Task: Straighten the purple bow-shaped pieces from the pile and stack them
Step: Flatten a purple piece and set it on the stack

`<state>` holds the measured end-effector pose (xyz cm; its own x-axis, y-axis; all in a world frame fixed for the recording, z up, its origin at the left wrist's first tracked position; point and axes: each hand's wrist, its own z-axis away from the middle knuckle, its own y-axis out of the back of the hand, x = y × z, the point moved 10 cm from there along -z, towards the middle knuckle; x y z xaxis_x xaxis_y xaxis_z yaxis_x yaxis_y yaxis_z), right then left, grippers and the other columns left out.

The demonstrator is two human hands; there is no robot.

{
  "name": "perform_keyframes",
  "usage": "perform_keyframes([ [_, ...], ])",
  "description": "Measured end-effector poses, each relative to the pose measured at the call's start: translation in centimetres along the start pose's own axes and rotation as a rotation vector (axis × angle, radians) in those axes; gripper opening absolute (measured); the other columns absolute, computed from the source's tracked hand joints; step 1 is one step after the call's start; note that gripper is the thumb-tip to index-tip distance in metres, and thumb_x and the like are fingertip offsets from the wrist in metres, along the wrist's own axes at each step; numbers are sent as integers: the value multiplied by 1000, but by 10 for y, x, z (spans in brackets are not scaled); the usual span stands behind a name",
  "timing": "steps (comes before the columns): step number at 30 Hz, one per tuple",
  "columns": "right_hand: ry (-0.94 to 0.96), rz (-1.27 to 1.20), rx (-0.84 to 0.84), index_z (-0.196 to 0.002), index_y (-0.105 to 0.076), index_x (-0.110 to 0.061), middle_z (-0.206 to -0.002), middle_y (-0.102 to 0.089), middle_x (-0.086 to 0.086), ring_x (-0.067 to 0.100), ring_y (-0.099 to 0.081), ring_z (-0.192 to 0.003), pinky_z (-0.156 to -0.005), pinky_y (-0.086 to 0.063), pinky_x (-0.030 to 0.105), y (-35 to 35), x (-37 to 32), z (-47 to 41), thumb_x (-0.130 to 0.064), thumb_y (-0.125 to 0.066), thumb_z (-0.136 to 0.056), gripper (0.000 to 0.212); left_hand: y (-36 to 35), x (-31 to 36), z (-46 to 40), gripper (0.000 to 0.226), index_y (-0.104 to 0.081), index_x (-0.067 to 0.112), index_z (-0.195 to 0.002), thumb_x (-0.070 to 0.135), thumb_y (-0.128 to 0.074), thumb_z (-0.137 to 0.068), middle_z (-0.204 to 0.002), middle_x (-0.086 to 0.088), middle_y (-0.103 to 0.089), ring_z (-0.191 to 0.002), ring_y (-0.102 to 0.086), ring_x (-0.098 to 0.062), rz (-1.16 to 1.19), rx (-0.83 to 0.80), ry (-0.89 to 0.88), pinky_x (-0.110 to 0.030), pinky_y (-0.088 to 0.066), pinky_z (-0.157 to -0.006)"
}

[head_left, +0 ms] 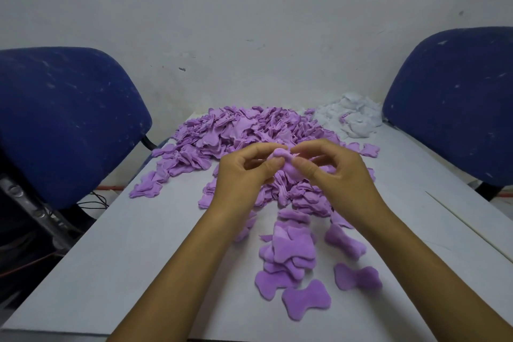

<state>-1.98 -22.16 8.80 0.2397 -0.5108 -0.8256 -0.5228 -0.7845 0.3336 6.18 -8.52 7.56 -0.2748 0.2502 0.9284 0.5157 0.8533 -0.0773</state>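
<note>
My left hand (244,175) and right hand (336,172) both pinching one crumpled purple bow-shaped felt piece (286,164) above the purple pile (244,130), flattened purple stack (291,253) near me on the white table (116,258), no readable writing

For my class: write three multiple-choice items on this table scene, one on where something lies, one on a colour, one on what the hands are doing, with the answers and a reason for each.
1. Where does the white pile lie?
A. at the far right of the table
B. on the left chair
C. at the near left corner

2. What colour are the two chairs?
A. red
B. blue
C. green

3. What are the left hand and right hand doing?
A. lying flat on the table
B. holding scissors
C. pinching one purple piece between them

Answers: 1 A, it sits beside the big purple pile by the wall; 2 B, both backrests are dark blue; 3 C, fingers of both hands curl round a crumpled piece held above the pile.
</note>
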Motion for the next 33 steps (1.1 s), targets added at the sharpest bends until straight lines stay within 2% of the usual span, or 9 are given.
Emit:
perform_keyframes([
  [4, 59, 201, -68, -90, -76, -25, -85, -64, -8, 8, -56, -73, -67, -46, 18, -11, -6, 6, -26, -73, -85, 5, -2, 7, 3, 27, -72, 21, -100, 7, -78, -77, -83, 1, -70, -79, -69, -13, -23, -6, -70, -23, -55, -68],
  [9, -83, -218, -79, -87, -73, -8, -65, -67, -1, 8, -54, -55, -52, -48, 21, -15, 2, 8, -6, -66, -89, 7, -9, -10, 3, 30, -68, 10, -94, 20, -76, -67, -89, -7, -72, -86, -70, -26, 163, -18, 71, -32, -58, -68],
  [14, -367, -612, -198, -90, -69, 0, -83, -59, 20, 28, -48, -76, -56, -44, 27, -43, 17, 18, -9, -66, -86, 10, -5, -16, 3, 5, -67, 5, -79, 5, -71, -75, -72, -12, -65, -64, -63, -22, 188, 45, 113, -27, -55, -59],
  [17, -385, -974, -336, -71, -73, -15, -67, -60, 5, 14, -50, -57, -51, -43, 21, -50, -4, 18, -18, -71, -69, 4, 13, -18, -2, 18, -62, 7, -74, -8, -62, -85, -63, -5, -56, -58, -48, -17, 174, 157, 146, -21, -44, -51],
  [20, -231, -744, -210, -79, -76, -16, -74, -59, 8, 23, -45, -65, -56, -44, 23, -23, -10, 5, -19, -74, -78, 4, 2, -9, -2, 3, -66, 12, -79, 15, -66, -81, -70, -4, -60, -66, -54, -16, 345, -4, 156, -20, -49, -55],
  [22, -241, -621, -101, -80, -76, -16, -80, -61, 13, 29, -44, -78, -59, -43, 28, -15, 4, 4, -20, -72, -80, 6, -18, -5, 4, 21, -68, 14, -92, 27, -69, -76, -86, -7, -63, -76, -61, -18, 283, -161, 132, -25, -54, -61],
  [25, -304, -642, -92, -69, -73, -17, -66, -59, 7, 25, -46, -66, -52, -45, 26, -29, 15, 9, -10, -64, -88, 22, -25, -7, 6, 20, -64, 10, -89, 18, -69, -72, -77, -3, -64, -67, -64, -16, 218, -122, 79, -24, -54, -58],
  [28, -484, -844, -192, -55, -63, -16, -58, -41, 1, 12, -36, -49, -43, -34, 20, -55, 20, 17, -18, -63, -77, 22, -22, -8, 3, 7, -58, 6, -77, 4, -65, -77, -65, -4, -59, -57, -58, -16, 269, -52, 89, -23, -50, -53],
  [33, -631, -1190, -438, -56, -59, -13, -52, -17, -7, 8, -11, -49, -40, -20, 16, -72, 5, 26, -34, -56, -81, 33, -16, -12, -5, 29, -60, 10, -68, -10, -55, -88, -62, -2, -57, -60, -50, -18, 216, -2, 97, -26, -43, -54],
])
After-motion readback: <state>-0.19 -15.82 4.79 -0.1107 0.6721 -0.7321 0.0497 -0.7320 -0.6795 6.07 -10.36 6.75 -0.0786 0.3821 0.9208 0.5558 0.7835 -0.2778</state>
